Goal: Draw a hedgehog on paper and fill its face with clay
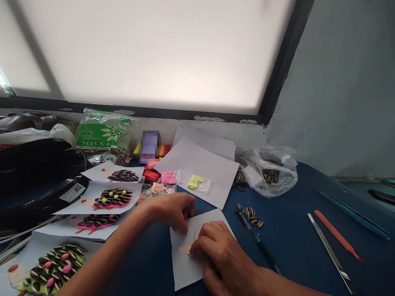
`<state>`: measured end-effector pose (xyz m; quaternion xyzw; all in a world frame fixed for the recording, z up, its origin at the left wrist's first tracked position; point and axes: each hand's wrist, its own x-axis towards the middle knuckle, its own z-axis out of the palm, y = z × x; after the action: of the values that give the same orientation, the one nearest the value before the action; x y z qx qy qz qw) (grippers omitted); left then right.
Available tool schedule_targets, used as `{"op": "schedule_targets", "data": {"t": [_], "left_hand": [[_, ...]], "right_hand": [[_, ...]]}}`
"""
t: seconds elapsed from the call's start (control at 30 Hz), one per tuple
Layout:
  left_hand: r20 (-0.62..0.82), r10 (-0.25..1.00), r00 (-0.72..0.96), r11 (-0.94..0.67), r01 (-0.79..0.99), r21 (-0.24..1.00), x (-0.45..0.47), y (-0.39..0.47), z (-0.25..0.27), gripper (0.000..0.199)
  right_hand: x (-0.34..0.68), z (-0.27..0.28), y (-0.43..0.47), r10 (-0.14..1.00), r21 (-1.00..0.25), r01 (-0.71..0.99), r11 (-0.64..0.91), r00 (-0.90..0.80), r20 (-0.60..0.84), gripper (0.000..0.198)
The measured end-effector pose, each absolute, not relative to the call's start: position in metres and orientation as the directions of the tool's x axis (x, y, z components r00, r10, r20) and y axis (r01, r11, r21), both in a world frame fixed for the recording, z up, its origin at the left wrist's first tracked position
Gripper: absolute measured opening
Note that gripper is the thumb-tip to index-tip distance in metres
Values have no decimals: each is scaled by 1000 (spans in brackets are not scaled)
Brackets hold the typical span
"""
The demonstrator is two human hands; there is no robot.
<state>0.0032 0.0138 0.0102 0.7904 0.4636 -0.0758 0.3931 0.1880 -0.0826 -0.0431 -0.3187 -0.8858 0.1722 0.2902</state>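
Note:
A white sheet of paper (185, 271) lies in front of me, with part of a drawn curved outline visible on it. My left hand (175, 209) has its fingers curled at the sheet's upper left edge, thumb resting on the paper. Over the sheet's middle, my right hand (224, 250) is closed, its fingertips pressing a flat smear of peach modelling clay (185, 249) onto the paper. The right palm hides much of the drawing. Just right of the sheet lie a black pen (257, 238) and a few loose striped sunflower seeds (251, 213).
Several papers with clay-and-seed hedgehogs (112, 199) line the left. Behind are pink clay (168, 177), yellow-green clay (196, 181), blank paper (200, 164) and a seed bag (103, 135). At right: a plastic bag of seeds (271, 174), an orange tool (336, 234), a metal blade (328, 250), blue tweezers (354, 216).

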Motion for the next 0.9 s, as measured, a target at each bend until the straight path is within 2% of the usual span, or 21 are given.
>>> {"op": "schedule_targets", "data": {"t": [0.2,0.43,0.53,0.73,0.9], "left_hand": [[-479,684,550,-251,794,554,3,14,9,40],[-467,682,562,-257,783,566,1,14,8,40],[-477,679,558,-252,787,563,2,14,10,40],[-490,671,557,-264,797,543,3,13,14,40],[-485,676,555,-266,797,542,4,12,14,37]], "right_hand": [[190,-35,-88,680,-594,365,717,-553,481,33],[191,-30,-85,778,-657,439,613,-480,405,32],[191,-33,-84,770,-635,459,621,-508,386,30],[183,-37,-80,747,-560,507,656,-546,380,12],[177,-39,-76,734,-517,525,676,-542,410,11]]}}
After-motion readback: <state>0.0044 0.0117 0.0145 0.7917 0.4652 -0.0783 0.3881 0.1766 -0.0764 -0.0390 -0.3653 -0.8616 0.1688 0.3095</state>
